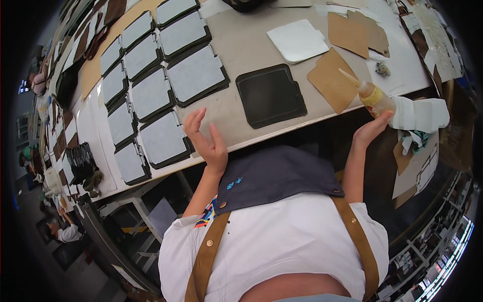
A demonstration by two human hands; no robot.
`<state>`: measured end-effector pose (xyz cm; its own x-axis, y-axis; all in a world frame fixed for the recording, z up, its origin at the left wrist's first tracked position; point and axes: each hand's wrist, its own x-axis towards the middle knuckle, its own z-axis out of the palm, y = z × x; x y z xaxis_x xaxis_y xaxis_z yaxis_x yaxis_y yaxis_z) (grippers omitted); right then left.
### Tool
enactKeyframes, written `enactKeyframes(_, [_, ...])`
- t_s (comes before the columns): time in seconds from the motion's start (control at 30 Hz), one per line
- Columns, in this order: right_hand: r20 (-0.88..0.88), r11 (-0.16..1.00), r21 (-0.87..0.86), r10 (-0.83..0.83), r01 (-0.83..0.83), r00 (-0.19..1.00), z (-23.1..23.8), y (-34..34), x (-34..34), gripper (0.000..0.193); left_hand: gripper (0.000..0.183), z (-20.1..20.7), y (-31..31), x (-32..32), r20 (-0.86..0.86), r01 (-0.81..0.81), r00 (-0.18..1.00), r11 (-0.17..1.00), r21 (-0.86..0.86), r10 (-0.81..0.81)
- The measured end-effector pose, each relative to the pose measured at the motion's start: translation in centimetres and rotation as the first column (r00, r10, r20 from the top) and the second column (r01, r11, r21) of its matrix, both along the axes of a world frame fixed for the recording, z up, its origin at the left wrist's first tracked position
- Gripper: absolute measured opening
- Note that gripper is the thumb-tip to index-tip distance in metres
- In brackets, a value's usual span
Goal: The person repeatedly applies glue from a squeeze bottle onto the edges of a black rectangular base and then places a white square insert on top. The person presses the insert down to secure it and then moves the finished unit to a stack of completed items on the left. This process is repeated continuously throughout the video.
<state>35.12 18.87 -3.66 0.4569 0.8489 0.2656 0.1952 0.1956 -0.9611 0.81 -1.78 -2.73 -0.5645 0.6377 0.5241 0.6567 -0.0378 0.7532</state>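
Nearest, white shirt, tan straps, grey apron [282, 176]. Left hand [209, 141] raised, fingers spread, empty, near the dark leather panel [270, 95] on the counter [241, 45]. Right hand [370, 130] gripping the glue bottle [372, 95], nozzle far-left. Gluing stage, likely; next needs nozzle over panel.
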Motion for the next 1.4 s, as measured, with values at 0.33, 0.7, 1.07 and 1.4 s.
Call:
enactKeyframes(0.33, [0.693, 0.853, 0.127, 0.29, -0.507, 0.66, 6.8, 1.9, -7.9, 0.04, 0.047, 0.7, 0.3, 0.2, -0.047, -0.002, 0.999, 0.999, -0.044, 0.0])
enactKeyframes(0.7, [0.821, 0.642, -0.117, 0.492, -0.758, 0.29, 3.8, 7.1, -15.8, 0.007, 0.036, 6.8, 9.8, 0.4, -0.184, 0.346, 0.903, 0.91, -0.227, -0.389])
enactKeyframes(1.07, [0.157, 0.576, -0.324, 0.815, -0.75, 0.558, 4.1, 10.9, -15.0, 0.018, 0.034, 2.9, 18.8, 0.9, -0.375, 0.377, 0.748, 0.816, -0.44, -0.547])
enactKeyframes(1.4, [-0.437, 0.898, 0.389, 0.376, -0.206, 0.817, 13.0, 14.4, -8.7, 0.011, 0.034, 4.1, 19.8, 0.3, -0.269, 0.36, 0.802, 0.79, -0.495, -0.534])
